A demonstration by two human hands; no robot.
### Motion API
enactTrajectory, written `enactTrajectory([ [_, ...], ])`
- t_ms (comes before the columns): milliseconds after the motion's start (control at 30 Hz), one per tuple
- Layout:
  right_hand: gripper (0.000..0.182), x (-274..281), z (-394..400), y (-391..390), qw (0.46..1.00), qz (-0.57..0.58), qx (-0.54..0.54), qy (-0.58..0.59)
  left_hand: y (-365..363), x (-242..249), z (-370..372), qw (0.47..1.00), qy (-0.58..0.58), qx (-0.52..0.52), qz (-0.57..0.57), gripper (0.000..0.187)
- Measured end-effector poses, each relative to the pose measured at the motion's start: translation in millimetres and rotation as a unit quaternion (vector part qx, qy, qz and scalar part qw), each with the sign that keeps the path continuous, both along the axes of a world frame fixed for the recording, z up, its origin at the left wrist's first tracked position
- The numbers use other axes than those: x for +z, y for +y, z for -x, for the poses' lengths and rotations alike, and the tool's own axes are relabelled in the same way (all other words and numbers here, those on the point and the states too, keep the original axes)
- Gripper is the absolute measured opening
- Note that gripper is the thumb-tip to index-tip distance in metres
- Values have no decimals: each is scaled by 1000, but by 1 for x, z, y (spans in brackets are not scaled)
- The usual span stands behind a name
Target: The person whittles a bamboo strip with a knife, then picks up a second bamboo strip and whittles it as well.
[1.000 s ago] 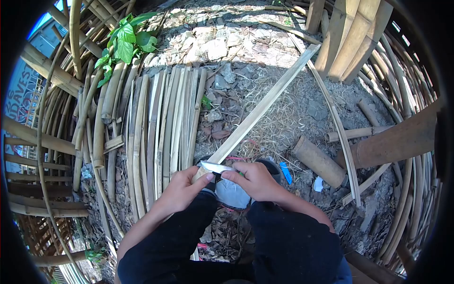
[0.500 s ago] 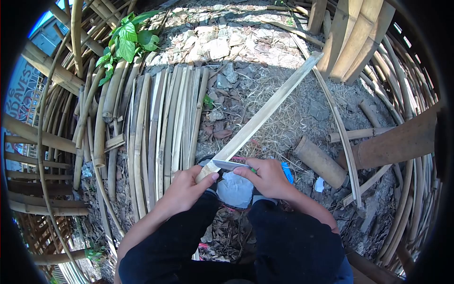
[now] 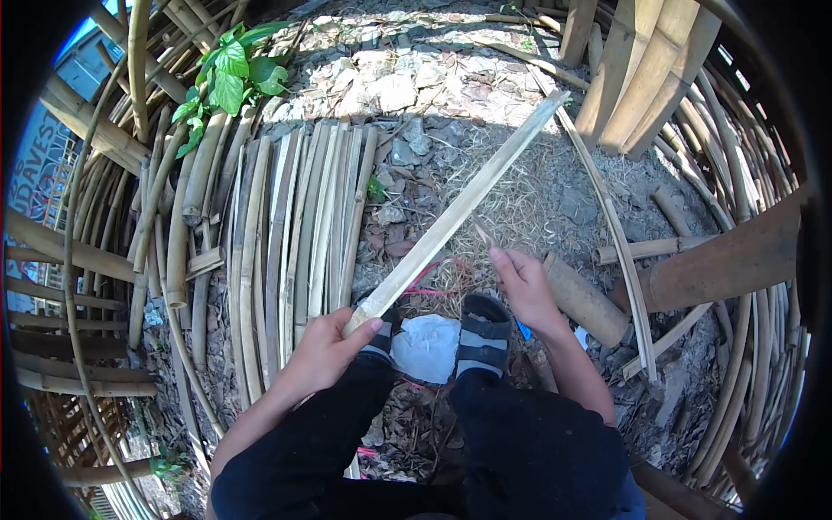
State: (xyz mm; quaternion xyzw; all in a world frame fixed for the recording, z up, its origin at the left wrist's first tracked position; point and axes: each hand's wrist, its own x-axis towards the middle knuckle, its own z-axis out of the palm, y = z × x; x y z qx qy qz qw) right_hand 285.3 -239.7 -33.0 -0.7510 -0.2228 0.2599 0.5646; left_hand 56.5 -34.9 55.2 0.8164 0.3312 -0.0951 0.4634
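Note:
A long, pale bamboo strip slants up and to the right, away from me. My left hand is closed around its near end, thumb on top. To the right of the strip, and apart from it, my right hand is closed on a knife. The blade points up and to the left and is seen nearly edge-on; the handle is mostly hidden by my fingers. Below the strip, a whitish flat piece lies between my sandalled feet.
Split bamboo strips lie side by side at the left. A thick bamboo piece and a long thin strip lie at the right. Bamboo poles stand at the upper right. Shavings cover the ground ahead; a leafy plant grows at upper left.
My right hand has moved right and forward with the knife, off the bamboo strip near my left hand. My left hand and the strip have shifted slightly left and toward me.

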Motion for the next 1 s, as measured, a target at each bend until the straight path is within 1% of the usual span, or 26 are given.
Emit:
enactTrajectory([
  [33, 50, 7, 13, 0, 999, -7, 31, 7, 0, 0, -1, 1000, 0, -1, 1, 44],
  [67, 43, 19, 26, 1, 997, 8, 80, -18, 0, 0, -2, 1000, 10, 3, 0, 46],
  [100, 43, 21, 37, 4, 997, 8, 79, -20, -1, 0, -4, 1000, 19, 8, -1, 49],
  [167, 37, 23, 51, 8, 978, -48, 151, -138, -2, -3, -4, 1000, 13, 3, 7, 49],
  [200, 37, 22, 53, 10, 978, -49, 150, -137, -3, -4, -3, 1000, 9, -1, 14, 49],
  [267, 35, 20, 55, 15, 963, -74, 218, -141, -3, -5, -2, 1000, 7, -7, 4, 49],
  [300, 35, 21, 58, 16, 963, -75, 218, -141, -2, -6, -2, 1000, 5, -11, -4, 49],
  [367, 36, 21, 65, 17, 936, 7, 273, -221, 1, -12, 0, 1000, -6, -7, -12, 48],
  [433, 38, 18, 75, 23, 934, -7, 278, -226, 2, -17, 2, 1000, -16, -2, -17, 47],
  [533, 42, 4, 83, 33, 933, -16, 259, -251, 0, -11, -2, 999, -42, 0, -13, 46],
  [600, 45, -7, 85, 40, 933, -66, 173, -309, -5, 3, -8, 1000, -13, -5, -17, 47],
  [633, 45, -8, 86, 42, 933, -67, 173, -309, -4, -1, -7, 1000, -12, -5, -17, 47],
  [700, 46, -6, 84, 46, 914, -38, 143, -378, -3, -10, -7, 999, -52, 0, -12, 48],
  [733, 46, -4, 84, 47, 913, -38, 144, -380, -3, -8, -7, 998, -54, 1, -12, 48],
  [800, 46, 0, 83, 48, 900, 1, 90, -426, -4, 0, -9, 999, -15, 1, -37, 49],
  [833, 46, 0, 80, 49, 900, 1, 90, -426, -4, 0, -8, 999, -14, 1, -37, 49],
  [933, 46, 1, 57, 48, 911, 61, 42, -406, -2, -2, -6, 999, 9, 11, -43, 50],
  [967, 46, 3, 57, 45, 911, 62, 40, -406, -2, -4, -4, 999, 3, 20, -27, 50],
  [1000, 46, 11, 57, 42, 907, 54, 76, -410, -3, -5, -4, 1000, -4, 29, -11, 51],
])
